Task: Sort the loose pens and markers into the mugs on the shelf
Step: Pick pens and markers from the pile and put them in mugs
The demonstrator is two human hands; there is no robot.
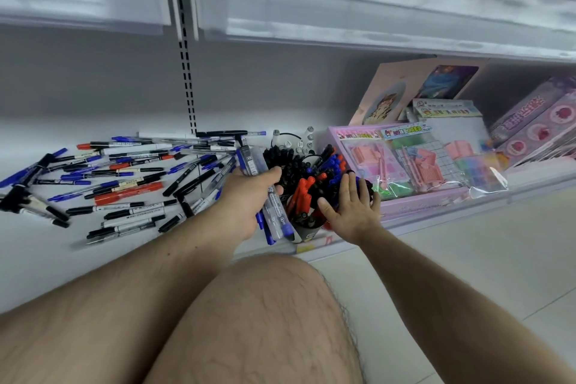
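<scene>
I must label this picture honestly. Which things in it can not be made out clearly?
All in the head view:
- Mugs: their number and walls, hidden by packed pens and both hands.
- Right hand: what its fingertips touch, hidden by the hand itself.
- Bundle of markers in the left hand: count, overlapped by fingers.
- Marker labels: too small.
- Upper shelf goods: blurred, cut by the top edge.
</scene>
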